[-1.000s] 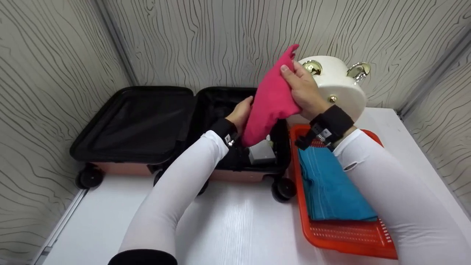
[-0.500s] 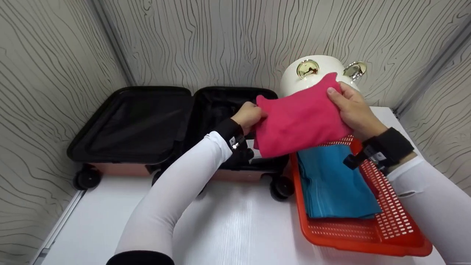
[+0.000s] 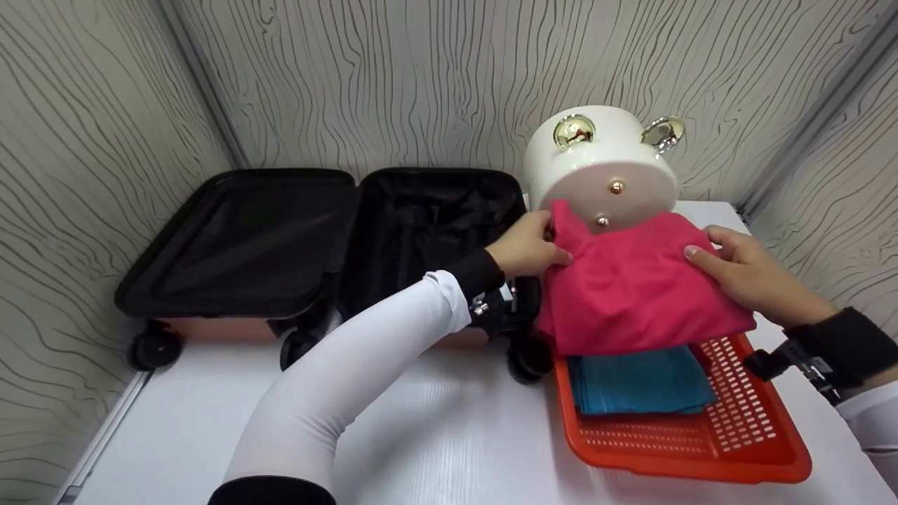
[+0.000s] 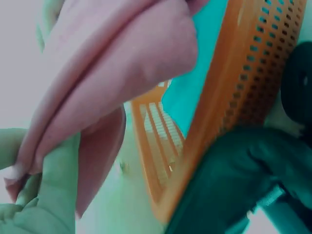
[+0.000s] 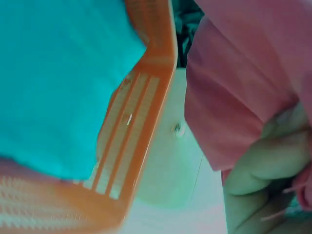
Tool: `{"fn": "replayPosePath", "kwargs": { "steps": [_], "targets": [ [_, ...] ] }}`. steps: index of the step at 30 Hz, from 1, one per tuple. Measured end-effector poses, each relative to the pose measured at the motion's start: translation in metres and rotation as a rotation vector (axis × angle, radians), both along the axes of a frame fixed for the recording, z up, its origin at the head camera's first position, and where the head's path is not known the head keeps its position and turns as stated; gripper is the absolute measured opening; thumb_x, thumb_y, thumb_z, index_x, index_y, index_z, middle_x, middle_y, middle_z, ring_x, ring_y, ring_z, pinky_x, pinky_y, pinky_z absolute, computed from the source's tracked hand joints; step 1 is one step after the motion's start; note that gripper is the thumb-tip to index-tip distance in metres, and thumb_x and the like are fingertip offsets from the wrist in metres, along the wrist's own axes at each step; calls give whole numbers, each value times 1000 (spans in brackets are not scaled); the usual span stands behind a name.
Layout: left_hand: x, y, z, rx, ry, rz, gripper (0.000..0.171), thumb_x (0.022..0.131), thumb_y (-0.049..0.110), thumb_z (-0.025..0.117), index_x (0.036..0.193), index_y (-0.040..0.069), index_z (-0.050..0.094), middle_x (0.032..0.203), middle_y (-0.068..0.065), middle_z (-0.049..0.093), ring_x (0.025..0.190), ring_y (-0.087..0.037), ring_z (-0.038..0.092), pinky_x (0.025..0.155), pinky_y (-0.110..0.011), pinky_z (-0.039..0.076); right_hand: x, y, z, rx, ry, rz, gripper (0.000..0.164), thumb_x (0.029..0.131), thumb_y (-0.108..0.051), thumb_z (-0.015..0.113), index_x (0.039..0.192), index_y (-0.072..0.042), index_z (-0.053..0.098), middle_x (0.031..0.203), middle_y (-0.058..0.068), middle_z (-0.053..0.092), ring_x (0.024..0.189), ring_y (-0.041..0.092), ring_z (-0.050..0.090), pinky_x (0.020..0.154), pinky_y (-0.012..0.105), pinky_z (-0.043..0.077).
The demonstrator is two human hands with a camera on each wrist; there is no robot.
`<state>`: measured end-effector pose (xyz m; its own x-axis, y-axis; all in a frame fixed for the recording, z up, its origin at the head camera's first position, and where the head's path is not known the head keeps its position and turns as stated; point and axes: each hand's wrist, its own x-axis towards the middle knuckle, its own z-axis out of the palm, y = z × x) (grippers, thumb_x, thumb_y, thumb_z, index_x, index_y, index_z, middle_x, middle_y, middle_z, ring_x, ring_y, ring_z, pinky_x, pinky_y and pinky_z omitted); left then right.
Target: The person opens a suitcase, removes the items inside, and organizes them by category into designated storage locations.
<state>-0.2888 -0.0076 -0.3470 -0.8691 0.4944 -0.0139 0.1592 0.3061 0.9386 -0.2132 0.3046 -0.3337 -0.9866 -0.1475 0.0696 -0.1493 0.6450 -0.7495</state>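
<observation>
A folded bright pink cloth hangs between my two hands above the orange basket. My left hand pinches its left upper corner, thumb in front. On the far side, my right hand grips the right edge with the thumb on top and the fingers behind. Close up in the left wrist view, the fingers clasp the layered edge of the cloth. Beneath it, a folded blue cloth lies in the orange basket, its back part hidden by the pink cloth.
An open suitcase with black lining lies left of the basket, its wheels facing me. A white rounded container with gold fittings stands behind the basket against the patterned wall.
Both hands have carried the pink cloth rightward and down, from over the suitcase to over the basket. It has turned from upright to spread sideways between them.
</observation>
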Motion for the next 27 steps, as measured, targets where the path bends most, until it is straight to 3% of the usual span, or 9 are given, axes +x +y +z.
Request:
{"fn": "replayPosePath", "kwargs": {
  "steps": [3, 5, 9, 12, 15, 19, 21, 25, 27],
  "targets": [
    [5, 18, -2, -108, 119, -38, 31, 93, 3, 80, 115, 0, 58, 108, -5, 63, 99, -12, 59, 86, -20, 51, 7, 13, -7, 114, 20, -6, 14, 114, -18, 53, 107, -6, 56, 62, -6, 58, 48, 9, 56, 46, 29, 50],
    [0, 31, -11, -173, 144, -65, 33, 94, 7, 80, 114, 2, 55, 113, -8, 62, 104, -16, 60, 90, -22, 52, 10, 18, -16, 219, 52, -2, 15, 113, -15, 55, 107, -2, 57, 63, -4, 57, 50, 8, 54, 48, 29, 48],
    [-35, 68, -71, -363, 240, -77, 23, 88, 9, 72, 103, 9, 54, 102, -2, 59, 92, -16, 60, 82, -25, 53, 15, 20, -43, 411, 48, 45, 14, 109, -11, 60, 104, 2, 59, 69, 0, 56, 60, 10, 53, 57, 30, 46],
    [-43, 86, -96, -502, 271, -107, 16, 84, 6, 66, 88, 14, 52, 86, 4, 55, 78, -11, 56, 70, -24, 50, 18, 18, -60, 506, 0, 96, 16, 106, -11, 65, 103, 4, 60, 75, 3, 58, 69, 16, 55, 64, 34, 48],
    [-33, 90, -97, -591, 285, -179, 28, 89, 3, 63, 68, 16, 50, 64, 7, 51, 64, -9, 57, 60, -23, 49, 20, 15, -71, 595, -13, 123, 17, 103, -10, 67, 99, 5, 60, 76, 7, 60, 71, 22, 59, 68, 43, 52],
    [-14, 92, -92, -729, 398, -208, 40, 94, 10, 64, 59, 18, 47, 62, 7, 56, 64, -11, 55, 57, -26, 48, 22, 10, -76, 707, -14, 138, 17, 98, -7, 68, 87, 2, 59, 74, 12, 62, 69, 28, 60, 68, 51, 55],
    [7, 86, -73, -791, 459, -220, 36, 95, 11, 65, 64, 18, 48, 71, 5, 60, 69, -13, 50, 59, -26, 45, 21, 8, -77, 747, -16, 150, 17, 95, -5, 69, 82, 1, 60, 72, 13, 62, 67, 28, 59, 66, 52, 55],
    [45, 71, -39, -892, 571, -242, 14, 96, 16, 67, 83, 16, 68, 94, 4, 76, 80, -9, 63, 67, -27, 53, 19, 1, -78, 820, -3, 199, 20, 88, -3, 71, 73, -3, 58, 68, 12, 61, 63, 26, 55, 63, 50, 56],
    [51, 71, -37, -959, 608, -230, 13, 98, 22, 67, 103, 19, 79, 114, 1, 80, 94, -12, 72, 76, -34, 59, 18, -4, -76, 859, -13, 219, 20, 87, -3, 71, 72, -3, 57, 68, 13, 61, 63, 27, 55, 62, 49, 56]
  ]
}}
